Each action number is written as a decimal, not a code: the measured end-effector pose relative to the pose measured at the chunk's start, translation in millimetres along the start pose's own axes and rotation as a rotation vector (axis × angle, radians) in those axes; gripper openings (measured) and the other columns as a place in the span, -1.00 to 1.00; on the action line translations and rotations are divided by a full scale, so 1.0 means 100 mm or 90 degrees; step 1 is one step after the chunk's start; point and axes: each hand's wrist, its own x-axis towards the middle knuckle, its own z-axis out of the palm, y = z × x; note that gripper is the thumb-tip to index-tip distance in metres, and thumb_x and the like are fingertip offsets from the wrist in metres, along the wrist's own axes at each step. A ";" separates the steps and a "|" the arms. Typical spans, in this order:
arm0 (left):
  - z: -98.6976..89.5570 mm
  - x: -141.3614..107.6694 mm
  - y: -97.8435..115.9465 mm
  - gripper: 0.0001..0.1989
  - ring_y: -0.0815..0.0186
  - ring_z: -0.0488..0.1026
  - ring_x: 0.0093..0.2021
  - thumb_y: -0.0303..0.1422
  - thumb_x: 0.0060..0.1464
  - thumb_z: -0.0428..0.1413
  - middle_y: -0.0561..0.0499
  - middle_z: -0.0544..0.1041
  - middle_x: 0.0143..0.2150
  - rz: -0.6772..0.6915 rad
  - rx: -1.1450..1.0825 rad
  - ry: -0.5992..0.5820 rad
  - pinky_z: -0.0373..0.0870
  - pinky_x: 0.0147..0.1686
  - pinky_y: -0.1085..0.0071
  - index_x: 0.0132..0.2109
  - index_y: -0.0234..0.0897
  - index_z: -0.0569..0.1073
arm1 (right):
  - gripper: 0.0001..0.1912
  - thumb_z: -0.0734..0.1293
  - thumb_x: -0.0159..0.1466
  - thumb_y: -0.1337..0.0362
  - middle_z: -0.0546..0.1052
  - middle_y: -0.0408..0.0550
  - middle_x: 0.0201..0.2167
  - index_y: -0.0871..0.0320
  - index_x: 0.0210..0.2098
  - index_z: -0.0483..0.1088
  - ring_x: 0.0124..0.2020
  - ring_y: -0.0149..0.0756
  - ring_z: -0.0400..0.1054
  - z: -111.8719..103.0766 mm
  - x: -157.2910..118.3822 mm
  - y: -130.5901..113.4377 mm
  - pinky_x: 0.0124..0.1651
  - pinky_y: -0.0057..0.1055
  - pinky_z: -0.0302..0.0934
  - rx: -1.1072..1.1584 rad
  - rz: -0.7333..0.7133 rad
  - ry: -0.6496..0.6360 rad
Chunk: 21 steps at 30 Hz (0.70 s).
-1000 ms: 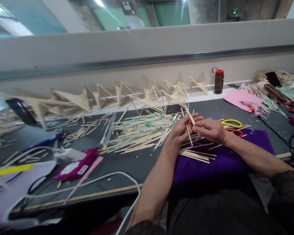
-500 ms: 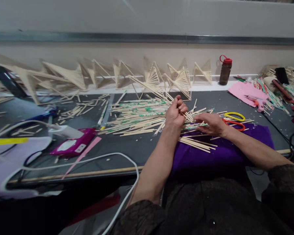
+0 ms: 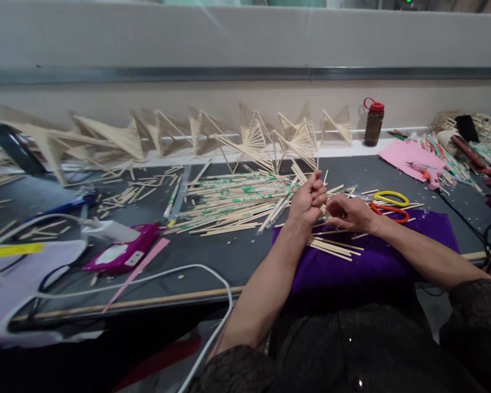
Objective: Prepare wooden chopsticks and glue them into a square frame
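My left hand [image 3: 309, 201] is closed around a bundle of thin wooden chopsticks [image 3: 299, 173], whose upper ends stick out past the fingers toward the back of the table. Just right of it is my right hand [image 3: 351, 214], its fingers curled at the lower ends of the bundle; what lies within them is hidden. Below both hands, several loose chopsticks [image 3: 335, 249] rest on a purple cloth [image 3: 393, 256]. A large heap of chopsticks in green-printed plastic wrappers [image 3: 237, 194] lies to the left. Scissors with yellow and red handles [image 3: 390, 206] lie beside my right wrist.
Stick-built twisted frames [image 3: 251, 144] line the back ledge, near a red-capped bottle [image 3: 374, 124]. A pink glue gun [image 3: 429, 173] rests on pink paper [image 3: 393, 155]. Left are a magenta box [image 3: 123, 251], a white cable [image 3: 167, 270], a blue tool [image 3: 71, 204] and short stick pieces [image 3: 126, 196].
My left hand has shifted right and slightly down with the chopsticks, closer to my right hand. My right hand's fingers are now curled near the bundle's lower ends. The view has tilted up slightly.
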 end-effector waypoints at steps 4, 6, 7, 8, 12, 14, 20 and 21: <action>0.03 -0.03 -0.04 -0.80 0.61 -0.08 -0.75 -0.40 0.27 -0.04 0.23 0.07 -0.67 -0.009 0.029 -0.006 -0.20 -0.82 0.71 -0.30 -0.37 0.40 | -0.71 0.30 0.23 0.12 0.40 -0.17 -0.47 0.17 -0.15 0.31 -0.53 -0.45 0.20 -0.06 0.01 -0.03 -0.42 -0.50 0.08 0.007 0.016 -0.021; 0.04 -0.05 -0.05 -0.83 0.60 -0.09 -0.75 -0.36 0.23 0.02 0.23 0.06 -0.67 0.011 0.047 -0.011 -0.19 -0.81 0.70 -0.29 -0.36 0.41 | -0.70 0.31 0.20 0.07 0.39 -0.17 -0.51 0.18 -0.23 0.33 -0.54 -0.45 0.19 -0.08 0.01 -0.02 -0.43 -0.49 0.07 0.024 0.041 -0.030; 0.04 -0.06 -0.04 -0.83 0.60 -0.09 -0.74 -0.35 0.22 0.03 0.23 0.07 -0.67 0.022 0.055 -0.016 -0.19 -0.81 0.70 -0.29 -0.36 0.42 | -0.69 0.32 0.19 0.04 0.39 -0.17 -0.52 0.18 -0.30 0.33 -0.55 -0.45 0.19 -0.10 0.01 -0.02 -0.44 -0.49 0.07 0.035 0.060 -0.031; 0.05 -0.06 -0.04 -0.83 0.59 -0.09 -0.74 -0.35 0.22 0.03 0.23 0.07 -0.67 0.033 0.060 -0.022 -0.18 -0.81 0.70 -0.28 -0.36 0.42 | -0.68 0.32 0.19 0.02 0.39 -0.17 -0.54 0.18 -0.35 0.33 -0.55 -0.45 0.20 -0.10 0.02 -0.01 -0.44 -0.49 0.06 0.047 0.083 -0.031; 0.05 -0.08 -0.05 -0.81 0.58 -0.07 -0.74 -0.37 0.25 -0.02 0.21 0.09 -0.67 0.064 0.070 -0.040 -0.18 -0.80 0.70 -0.27 -0.36 0.43 | -0.65 0.26 0.22 0.04 0.39 -0.16 -0.60 0.18 -0.51 0.33 -0.54 -0.43 0.24 -0.13 0.05 -0.05 -0.46 -0.49 0.06 0.114 0.170 -0.061; 0.05 -0.09 -0.06 -0.82 0.58 -0.07 -0.74 -0.36 0.24 0.00 0.21 0.09 -0.68 0.074 0.081 -0.053 -0.18 -0.80 0.69 -0.27 -0.34 0.43 | -0.63 0.25 0.22 0.04 0.36 -0.18 -0.65 0.17 -0.55 0.32 -0.57 -0.43 0.25 -0.12 0.06 -0.10 -0.49 -0.50 0.06 0.164 0.197 -0.103; 0.07 -0.16 -0.08 -0.83 0.57 -0.06 -0.74 -0.27 0.16 0.10 0.21 0.13 -0.68 0.094 0.121 -0.120 -0.15 -0.80 0.67 -0.27 -0.31 0.46 | -0.65 0.25 0.20 0.07 0.35 -0.21 -0.72 0.16 -0.60 0.30 -0.67 -0.45 0.25 -0.05 0.07 -0.23 -0.57 -0.51 0.08 0.288 0.286 -0.133; 0.07 -0.16 -0.07 -0.83 0.58 -0.05 -0.74 -0.27 0.15 0.12 0.21 0.14 -0.68 0.091 0.125 -0.129 -0.15 -0.80 0.66 -0.28 -0.31 0.46 | -0.65 0.25 0.19 0.07 0.34 -0.22 -0.72 0.16 -0.61 0.28 -0.68 -0.46 0.23 -0.04 0.08 -0.24 -0.59 -0.52 0.08 0.309 0.300 -0.129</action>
